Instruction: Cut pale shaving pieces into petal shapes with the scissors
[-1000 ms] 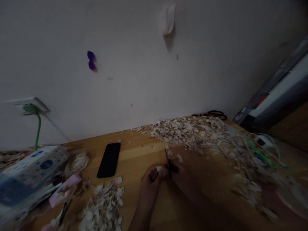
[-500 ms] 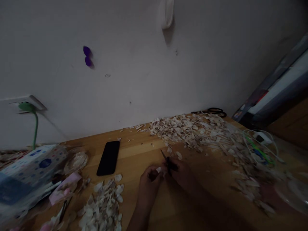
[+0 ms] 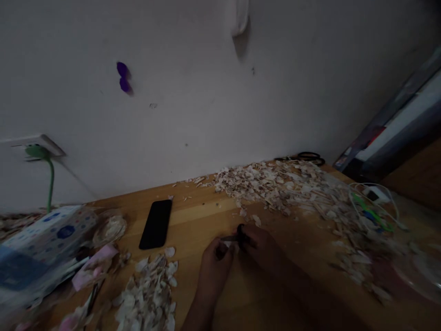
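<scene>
**Hands meet over a small clove, low centre of frame**

The left hand (image 3: 216, 255) curls, pinching a pale clove piece (image 3: 227, 244). The right hand (image 3: 259, 242) grips small dark scissors (image 3: 233, 237), blades pointing left onto it. Bare wooden table (image 3: 203, 216) lies around them; a phone (image 3: 156, 224) sits upper left, peel heaps (image 3: 275, 184) upper right.

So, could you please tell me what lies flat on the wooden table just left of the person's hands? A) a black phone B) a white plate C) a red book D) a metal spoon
A: a black phone lies face up on the wooden table, left of the left hand.
</scene>
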`<state>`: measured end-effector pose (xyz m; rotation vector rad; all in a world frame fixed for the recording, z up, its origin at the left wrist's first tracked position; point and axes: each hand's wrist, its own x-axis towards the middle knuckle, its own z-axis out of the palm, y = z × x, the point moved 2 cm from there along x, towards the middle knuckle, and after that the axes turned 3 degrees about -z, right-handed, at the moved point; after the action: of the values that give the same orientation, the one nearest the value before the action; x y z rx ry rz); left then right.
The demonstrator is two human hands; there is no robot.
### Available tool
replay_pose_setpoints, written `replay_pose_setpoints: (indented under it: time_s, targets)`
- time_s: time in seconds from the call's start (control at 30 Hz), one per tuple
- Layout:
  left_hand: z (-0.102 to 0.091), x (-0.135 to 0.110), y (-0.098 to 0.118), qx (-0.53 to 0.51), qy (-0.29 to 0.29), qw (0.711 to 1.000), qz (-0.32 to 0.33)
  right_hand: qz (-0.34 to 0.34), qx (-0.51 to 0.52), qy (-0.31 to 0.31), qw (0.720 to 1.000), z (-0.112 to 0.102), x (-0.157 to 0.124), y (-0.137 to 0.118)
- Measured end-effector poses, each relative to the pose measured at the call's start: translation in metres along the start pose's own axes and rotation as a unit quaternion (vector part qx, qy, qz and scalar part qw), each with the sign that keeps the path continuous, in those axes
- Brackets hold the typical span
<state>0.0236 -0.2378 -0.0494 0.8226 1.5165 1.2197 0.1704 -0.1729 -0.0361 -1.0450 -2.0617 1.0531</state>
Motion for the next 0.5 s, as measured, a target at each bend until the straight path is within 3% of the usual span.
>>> replay_pose_setpoints:
  time_s: [0.07,0.1,0.23,0.33,0.5]
  targets:
    - [-0.001,0.002,-0.002,-0.159,-0.001,0.986,-0.042,0.027,0.019,0.036,0.999,0.003,-0.001,0.003]
    - [-0.002,0.003,-0.002,-0.250,0.009,0.966,-0.062,0.039,0.029,0.045,0.998,0.006,-0.002,0.004]
    - [-0.010,0.006,-0.001,-0.504,0.068,0.853,-0.121,0.046,-0.001,-0.003,0.999,0.027,-0.008,0.001]
    - [-0.014,0.006,0.003,-0.564,0.085,0.809,-0.143,0.035,-0.064,-0.036,0.997,0.041,-0.013,-0.004]
    - [-0.012,0.002,0.009,-0.570,0.085,0.805,-0.139,0.028,-0.105,-0.004,0.994,0.047,-0.017,-0.008]
